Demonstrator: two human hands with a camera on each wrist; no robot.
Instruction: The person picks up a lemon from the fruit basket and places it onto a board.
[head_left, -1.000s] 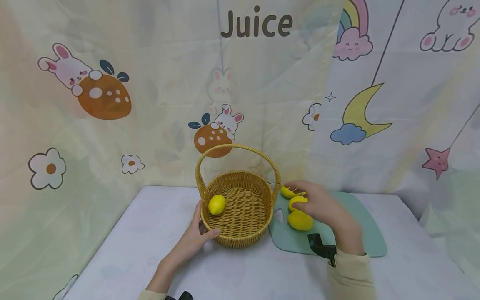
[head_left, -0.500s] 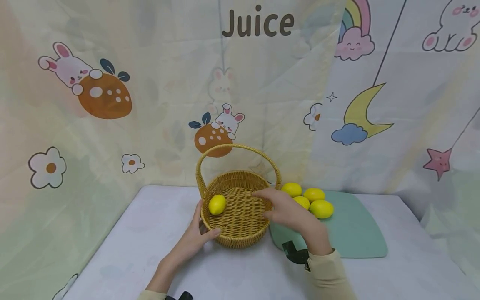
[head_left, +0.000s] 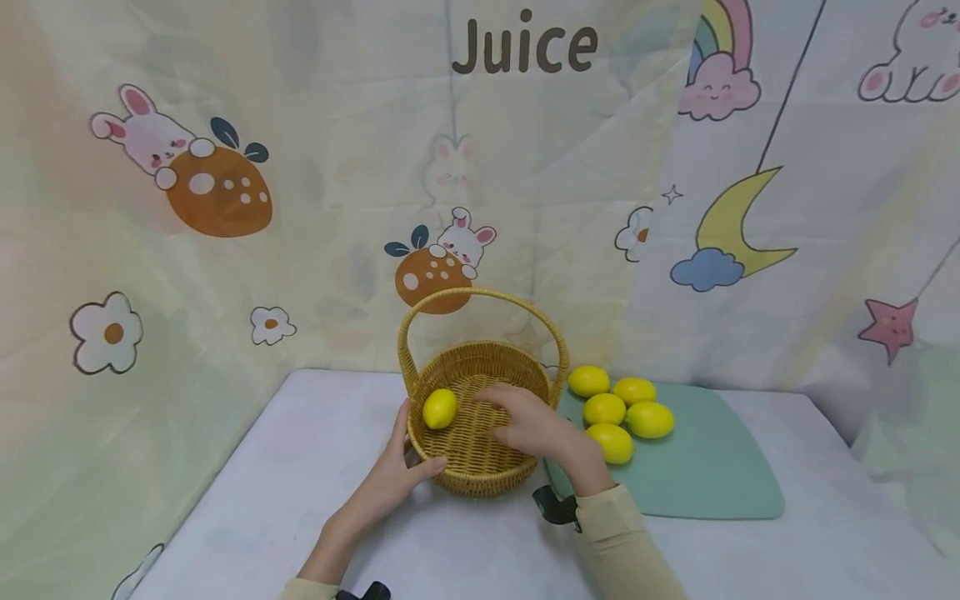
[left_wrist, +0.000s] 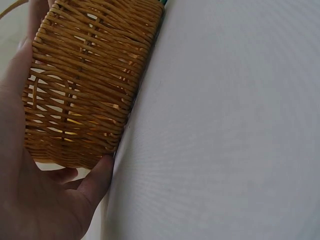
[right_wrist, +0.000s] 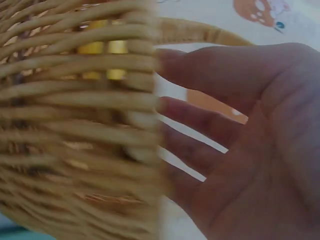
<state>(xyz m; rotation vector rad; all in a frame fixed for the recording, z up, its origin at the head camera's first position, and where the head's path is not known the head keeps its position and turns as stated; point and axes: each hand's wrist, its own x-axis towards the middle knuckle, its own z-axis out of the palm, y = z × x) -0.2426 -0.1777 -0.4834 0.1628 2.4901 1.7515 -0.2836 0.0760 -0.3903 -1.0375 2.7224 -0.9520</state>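
A wicker basket (head_left: 483, 485) with a tall arched handle stands on the white table. Inside it, against the left wall, lies one yellow lemon (head_left: 439, 409). My left hand (head_left: 390, 475) grips the basket's left side, thumb at the front; in the left wrist view its fingers (left_wrist: 97, 182) curl round the woven wall. My right hand (head_left: 534, 423) reaches over the right rim into the basket, thumb and fingers apart, a short way right of the lemon. In the right wrist view the near wall (right_wrist: 75, 110) hides its fingertips.
A pale green cutting board (head_left: 712, 471) lies right of the basket. Several lemons (head_left: 650, 420) are grouped on its left part, close to the basket. A printed cloth (head_left: 337, 208) hangs behind the table.
My right hand has moved left from above the lemons on the board into the basket, uncovering those lemons. The left hand keeps its hold on the basket, and the basket's lemon has stayed put.
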